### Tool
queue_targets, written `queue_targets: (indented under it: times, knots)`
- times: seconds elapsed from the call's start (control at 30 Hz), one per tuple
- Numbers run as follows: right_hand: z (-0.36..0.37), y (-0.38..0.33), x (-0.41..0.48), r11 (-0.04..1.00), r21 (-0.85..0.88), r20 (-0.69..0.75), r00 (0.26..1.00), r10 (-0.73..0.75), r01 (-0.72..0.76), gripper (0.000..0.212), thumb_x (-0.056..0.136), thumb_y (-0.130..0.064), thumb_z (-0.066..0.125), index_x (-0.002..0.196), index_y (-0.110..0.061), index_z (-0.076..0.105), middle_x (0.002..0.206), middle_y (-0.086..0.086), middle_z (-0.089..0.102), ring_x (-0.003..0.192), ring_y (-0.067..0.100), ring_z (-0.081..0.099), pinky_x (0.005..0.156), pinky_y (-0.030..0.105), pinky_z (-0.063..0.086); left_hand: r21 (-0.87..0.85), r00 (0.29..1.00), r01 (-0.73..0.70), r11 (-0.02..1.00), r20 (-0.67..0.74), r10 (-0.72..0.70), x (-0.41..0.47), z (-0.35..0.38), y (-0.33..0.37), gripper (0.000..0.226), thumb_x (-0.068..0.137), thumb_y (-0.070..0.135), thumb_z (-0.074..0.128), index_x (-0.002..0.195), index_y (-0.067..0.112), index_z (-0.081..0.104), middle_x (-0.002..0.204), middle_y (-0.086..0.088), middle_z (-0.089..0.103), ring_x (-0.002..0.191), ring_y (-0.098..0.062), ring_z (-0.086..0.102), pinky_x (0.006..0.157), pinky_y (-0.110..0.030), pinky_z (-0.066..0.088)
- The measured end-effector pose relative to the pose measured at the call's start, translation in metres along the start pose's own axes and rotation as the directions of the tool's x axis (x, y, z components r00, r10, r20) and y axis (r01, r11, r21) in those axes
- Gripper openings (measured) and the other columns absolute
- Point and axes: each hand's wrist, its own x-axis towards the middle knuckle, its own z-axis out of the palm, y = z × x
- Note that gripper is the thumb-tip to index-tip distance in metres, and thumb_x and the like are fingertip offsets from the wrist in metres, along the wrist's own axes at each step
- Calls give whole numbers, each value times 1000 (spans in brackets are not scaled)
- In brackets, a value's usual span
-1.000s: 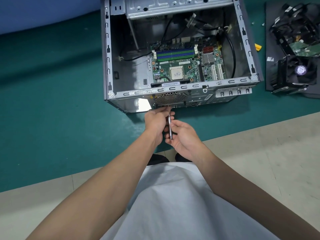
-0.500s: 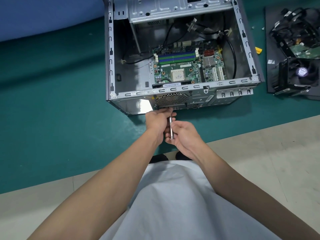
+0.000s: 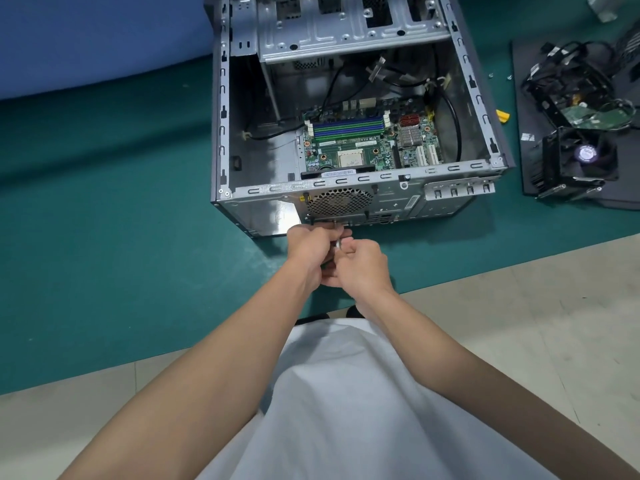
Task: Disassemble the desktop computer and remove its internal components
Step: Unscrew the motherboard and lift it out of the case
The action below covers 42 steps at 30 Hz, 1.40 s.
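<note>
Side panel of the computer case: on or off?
Off. The computer case lies on its side with the open face up, and the motherboard inside shows plainly from above.

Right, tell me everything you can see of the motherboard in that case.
The motherboard is a green circuit board lying flat on the bottom of the open metal case. It carries blue and green memory slots with white end clips, a bare pale square processor socket, a silver finned heatsink, a smaller red one and white expansion slots. Black cables reach its far and right edges.
</note>
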Motion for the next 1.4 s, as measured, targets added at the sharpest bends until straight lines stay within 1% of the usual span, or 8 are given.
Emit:
queue_targets:
  times: [0.2,0.47,0.57,0.73,0.97,1.2,1.3,1.4]
  knots:
    - [-19,-4,-7,972,147,432,896,105,-185,19,98,0,42,90,2,58,73,15,66,67,24,71,62,29,59,-99,996,5,995,88,3,3,-3,0,10,90,-5,58,98,-4,65,79,-13,73,63,-17,71,53,-25,55]
    - [-2,2,-9,990,-139,23,999,25,-21,21,75,5,64,62,-11,58,71,10,70,63,28,71,56,35,59,1,999,-37,999,30,37,4,-2,-6,8,78,-4,73,84,-2,69,68,-13,71,55,-18,68,51,-26,56]
    - [-7,1,-11,995,-96,81,997,14,-6,28,79,5,63,59,-14,59,63,6,68,59,23,71,51,28,57,-49,1000,12,999,8,-11,4,2,-4,4,83,-8,67,81,-5,65,61,-12,69,50,-20,66,46,-27,54]
    - [-15,2,-11,936,276,406,910,90,-216,13,93,9,49,96,11,61,88,22,68,75,26,71,76,34,59,-53,996,32,998,82,-28,8,2,-2,6,92,-5,55,92,-4,61,72,-14,72,64,-22,72,59,-31,58]
    - [-12,6,-15,994,42,92,991,97,-101,22,76,10,68,59,-4,66,74,9,72,63,25,72,65,39,61,163,996,-65,985,-55,74,6,1,-10,13,76,3,79,82,0,67,70,-14,71,58,-23,67,57,-32,58]
    - [-22,-1,-15,897,361,346,930,123,-253,15,92,11,47,83,11,60,70,16,66,67,24,71,63,25,58,69,996,35,997,82,-41,8,-3,-3,8,93,4,59,91,-2,64,70,-15,72,60,-25,69,60,-35,60]
    - [-16,-1,-17,968,188,188,974,130,-165,11,87,8,58,78,6,63,78,15,67,63,23,71,60,23,57,48,994,19,999,103,-23,5,-4,-7,12,90,9,66,84,0,64,72,-13,72,59,-22,68,59,-31,59]
    - [-11,0,-20,996,-17,37,995,90,-89,22,81,6,63,62,-5,65,74,9,72,55,21,70,52,24,56,199,996,-68,978,-35,77,5,0,-13,16,76,12,82,75,4,67,70,-10,73,54,-19,65,52,-26,53]
